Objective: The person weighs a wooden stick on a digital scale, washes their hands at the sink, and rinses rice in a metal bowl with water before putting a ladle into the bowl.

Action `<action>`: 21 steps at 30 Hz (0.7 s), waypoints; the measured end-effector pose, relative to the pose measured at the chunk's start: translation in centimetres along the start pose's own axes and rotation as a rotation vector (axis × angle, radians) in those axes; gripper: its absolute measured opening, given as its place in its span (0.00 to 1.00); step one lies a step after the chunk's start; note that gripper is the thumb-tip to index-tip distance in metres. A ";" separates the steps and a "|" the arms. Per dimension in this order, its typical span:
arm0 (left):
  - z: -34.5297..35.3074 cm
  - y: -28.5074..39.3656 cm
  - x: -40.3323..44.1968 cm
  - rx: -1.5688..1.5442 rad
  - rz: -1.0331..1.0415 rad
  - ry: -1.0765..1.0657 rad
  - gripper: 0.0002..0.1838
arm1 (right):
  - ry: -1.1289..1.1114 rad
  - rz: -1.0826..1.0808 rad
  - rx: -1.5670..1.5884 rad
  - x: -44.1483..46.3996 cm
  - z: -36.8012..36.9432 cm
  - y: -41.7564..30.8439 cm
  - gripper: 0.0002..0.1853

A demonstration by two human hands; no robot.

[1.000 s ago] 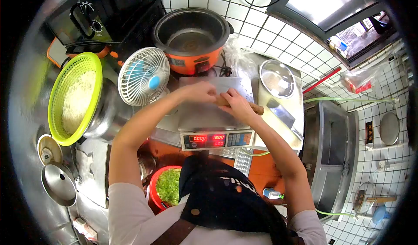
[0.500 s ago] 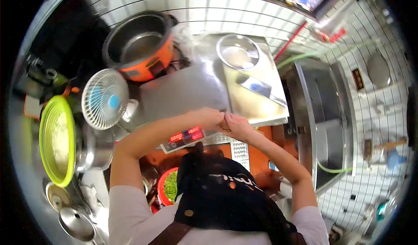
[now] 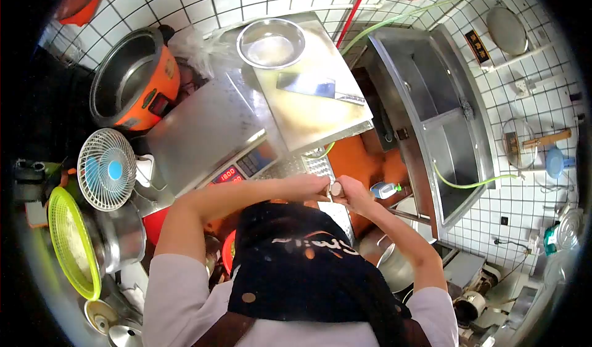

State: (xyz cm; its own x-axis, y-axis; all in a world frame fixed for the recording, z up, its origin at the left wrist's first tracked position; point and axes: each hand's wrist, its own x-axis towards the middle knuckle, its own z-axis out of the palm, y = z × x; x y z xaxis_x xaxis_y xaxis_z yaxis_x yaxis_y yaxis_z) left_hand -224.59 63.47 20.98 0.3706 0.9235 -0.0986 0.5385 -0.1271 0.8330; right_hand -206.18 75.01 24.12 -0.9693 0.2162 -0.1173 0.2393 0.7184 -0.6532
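Just above the dark apron [image 3: 290, 267], my left hand [image 3: 311, 187] and my right hand [image 3: 356, 196] meet, fingers closed and nearly touching. A small pale, roundish spot shows between them; whether it is a fingertip or a held thing, I cannot make out. Left of my hands, a digital scale [image 3: 243, 162] with a lit red display stands partly behind my left forearm. Ahead lies a pale cutting board [image 3: 302, 113] bearing a cleaver [image 3: 314, 86] and a steel bowl [image 3: 271, 44].
An orange pot [image 3: 161, 88], a white fan [image 3: 108, 169] and a green basket [image 3: 57, 248] stand at left. The steel double sink [image 3: 425, 122] with a green hose [image 3: 468, 185] is at right. A detergent bottle [image 3: 383, 190] sits below the sink's near side.
The view has swung rightward, so the counter things sit further left and more of the sink side shows. My hands stay together, lower now and further from the board.
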 end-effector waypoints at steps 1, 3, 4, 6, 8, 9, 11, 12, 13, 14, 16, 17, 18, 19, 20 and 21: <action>1.0 -0.1 -0.3 -0.049 0.002 0.023 0.22 | -0.023 -0.006 -0.029 0.4 -0.4 -0.2 0.18; 2.0 -0.9 -1.8 -0.109 -0.018 0.110 0.21 | -0.010 0.088 0.155 1.6 0.0 1.3 0.17; 1.2 0.1 -3.4 -0.148 -0.117 0.168 0.21 | -0.016 0.126 0.246 3.4 0.2 1.7 0.16; 0.9 1.2 -6.3 -0.240 -0.284 0.215 0.25 | -0.040 0.049 0.093 8.3 -0.6 -1.2 0.16; 2.0 0.6 -8.9 -0.185 -0.360 0.353 0.24 | -0.020 -0.104 -0.063 13.7 -0.1 -5.2 0.16; 2.8 0.0 -9.9 -0.157 -0.380 0.413 0.24 | -0.088 -0.138 -0.087 16.9 -0.3 -9.1 0.17; 3.7 -0.2 -11.6 -0.096 -0.438 0.569 0.23 | -0.095 -0.277 -0.172 23.3 2.3 -14.9 0.20; 3.9 -0.3 -12.5 -0.066 -0.468 0.646 0.23 | -0.037 -0.381 -0.226 26.3 5.0 -16.5 0.21; 3.8 -0.1 -13.3 -0.102 -0.507 0.666 0.22 | -0.009 -0.388 -0.283 28.7 7.1 -19.4 0.23; 3.7 0.5 -14.3 -0.143 -0.546 0.686 0.22 | 0.017 -0.394 -0.338 30.7 9.0 -21.9 0.26; 3.7 1.7 -16.2 -0.187 -0.623 0.755 0.21 | 0.036 -0.466 -0.412 34.1 13.0 -23.4 0.29; 3.8 2.4 -17.2 -0.190 -0.662 0.801 0.20 | 0.040 -0.501 -0.446 35.4 15.0 -23.5 0.31; 4.0 3.0 -18.2 -0.197 -0.703 0.845 0.19 | 0.032 -0.544 -0.505 36.8 16.7 -23.2 0.33; 4.3 3.3 -19.3 -0.218 -0.724 0.863 0.20 | 0.026 -0.586 -0.562 38.1 18.1 -22.5 0.34; 4.5 3.5 -20.4 -0.239 -0.742 0.880 0.21 | 0.021 -0.628 -0.620 38.5 19.0 -22.1 0.35; 4.5 3.9 -21.5 -0.260 -0.758 0.893 0.22 | 0.011 -0.648 -0.642 37.7 18.1 -23.1 0.36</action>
State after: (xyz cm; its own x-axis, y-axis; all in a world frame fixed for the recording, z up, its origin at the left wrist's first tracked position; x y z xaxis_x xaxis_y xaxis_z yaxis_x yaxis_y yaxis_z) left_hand -227.09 41.46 23.90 -0.6862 0.6694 -0.2846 0.1858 0.5396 0.8212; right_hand -249.23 54.60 21.28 -0.9254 -0.3536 0.1367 -0.3626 0.9308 -0.0467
